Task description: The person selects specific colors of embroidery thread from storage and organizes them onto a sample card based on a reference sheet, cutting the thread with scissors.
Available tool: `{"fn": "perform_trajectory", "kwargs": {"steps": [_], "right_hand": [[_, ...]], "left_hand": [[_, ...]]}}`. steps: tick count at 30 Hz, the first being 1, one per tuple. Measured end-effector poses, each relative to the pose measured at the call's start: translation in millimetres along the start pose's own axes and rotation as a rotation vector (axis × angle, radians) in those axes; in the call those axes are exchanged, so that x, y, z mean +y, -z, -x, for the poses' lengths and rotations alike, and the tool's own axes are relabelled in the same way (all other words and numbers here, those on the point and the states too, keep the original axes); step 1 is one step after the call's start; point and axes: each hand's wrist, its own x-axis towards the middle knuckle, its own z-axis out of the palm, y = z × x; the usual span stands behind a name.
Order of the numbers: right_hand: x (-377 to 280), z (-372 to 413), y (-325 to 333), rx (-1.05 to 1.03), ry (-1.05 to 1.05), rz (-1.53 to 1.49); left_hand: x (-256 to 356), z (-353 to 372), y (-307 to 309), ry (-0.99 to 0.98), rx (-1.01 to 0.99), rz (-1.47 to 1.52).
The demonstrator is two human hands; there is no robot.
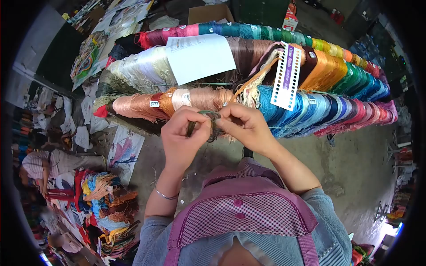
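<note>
Both hands meet in front of the apron, close to the near rack of thread. My left hand (186,133) is closed, its fingers pinching a small bundle of dark green-grey thread (213,116). From the right, my right hand (243,125) pinches the same bundle with thumb and forefinger. Just beyond the hands run rows of coloured thread skeins (204,98). A white punched card (286,77) with purple lettering lies across the rows, with loose orange and cream strands (253,86) beside it. Left of the card rests a white paper sheet (200,60).
At the left a person in a striped top (40,165) bends beside a heap of coloured thread (108,208). Printed sheets (126,148) lie near it on the floor. A cardboard box (211,14) stands behind the rows.
</note>
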Motion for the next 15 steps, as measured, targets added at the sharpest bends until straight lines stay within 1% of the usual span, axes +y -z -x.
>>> {"fn": "perform_trajectory", "kwargs": {"steps": [1,2,3,4,6,8,9,10,11,13,15], "right_hand": [[-2.8,-0.8,-1.1,0.045,-0.001,-0.010],[0.5,-1.8,0.0,0.041,-0.041,-0.068],[2.4,-3.4,1.5,0.035,-0.081,-0.126],[-1.5,-4.0,3.0,0.018,-0.132,-0.186],[-2.6,-6.7,2.8,-0.019,-0.135,-0.210],[-3.4,-9.7,-0.2,-0.066,-0.144,-0.246],[-3.4,-12.1,-2.9,-0.082,-0.141,-0.247],[-2.8,-14.5,-6.0,-0.080,-0.143,-0.313],[-2.5,-16.8,-8.9,-0.079,-0.146,-0.380],[-4.1,-21.3,-13.3,-0.138,-0.150,-0.381],[-8.0,-26.1,-20.6,-0.173,-0.107,-0.355]], "left_hand": [[2.0,-1.5,5.9,0.129,0.006,0.201],[4.6,-3.8,15.6,0.256,0.013,0.403],[2.6,-7.9,26.5,0.313,-0.015,0.574],[2.3,-6.7,29.9,0.305,-0.003,0.570],[7.7,-5.9,33.5,0.354,0.044,0.679],[12.4,-1.9,37.2,0.371,0.035,0.720],[14.5,0.6,37.6,0.332,0.070,0.523],[16.0,2.5,37.6,0.295,0.105,0.325],[15.5,4.0,37.0,0.153,0.089,0.156],[13.2,10.8,46.8,0.077,0.100,-0.107],[20.0,15.7,50.9,0.046,0.151,-0.117]]}}
